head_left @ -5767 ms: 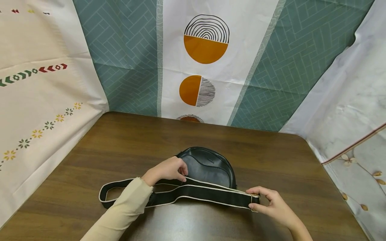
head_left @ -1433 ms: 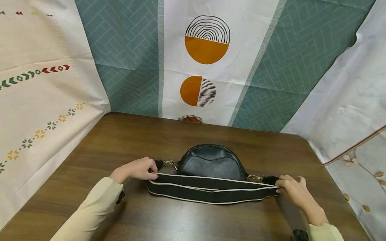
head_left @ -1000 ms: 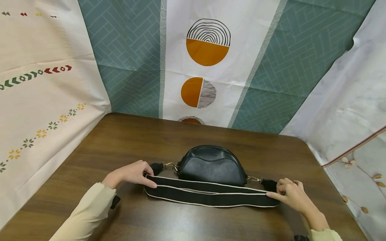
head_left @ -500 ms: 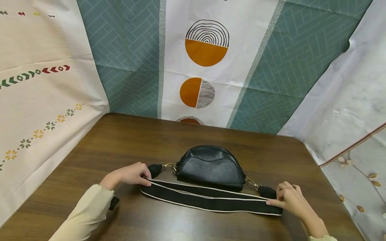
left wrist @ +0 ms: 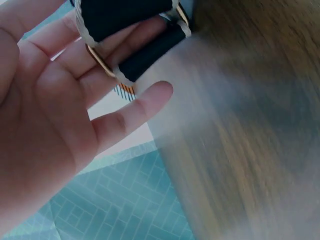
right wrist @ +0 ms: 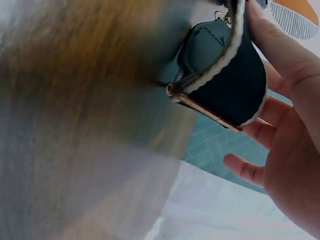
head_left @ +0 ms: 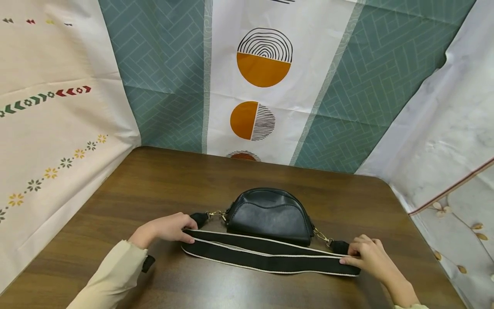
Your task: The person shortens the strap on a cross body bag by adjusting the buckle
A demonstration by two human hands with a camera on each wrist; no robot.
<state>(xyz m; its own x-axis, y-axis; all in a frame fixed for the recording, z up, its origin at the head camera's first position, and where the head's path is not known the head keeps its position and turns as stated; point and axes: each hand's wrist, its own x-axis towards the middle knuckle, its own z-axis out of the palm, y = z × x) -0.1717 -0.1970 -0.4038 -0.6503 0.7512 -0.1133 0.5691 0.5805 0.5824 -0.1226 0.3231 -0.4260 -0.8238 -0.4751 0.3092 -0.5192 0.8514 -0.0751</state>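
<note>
A black half-moon handbag (head_left: 268, 216) sits on the table in the head view. Across its front runs a black shoulder strap (head_left: 270, 260) with cream edges, folded into overlapping lengths. My left hand (head_left: 167, 228) pinches the strap's left end, thumb in front. At the right end, my right hand (head_left: 370, 259) pinches it between thumb and fingers. Gold clasps (head_left: 321, 234) join the strap to both sides of the bag. In the left wrist view, fingers pass behind a gold buckle (left wrist: 102, 62) on the strap; the right wrist view shows a gold slider bar (right wrist: 207, 112) at the other fold.
The brown wooden table (head_left: 173, 176) extends around the bag. Patterned cloth (head_left: 166, 86) hangs behind it, with a cream cloth (head_left: 58, 128) on the left and a white one (head_left: 455, 128) on the right.
Earlier the strap lay as a loose loop stretching left; it is now folded and held at both ends. Over the last second, both hands and the strap shifted slightly toward me.
</note>
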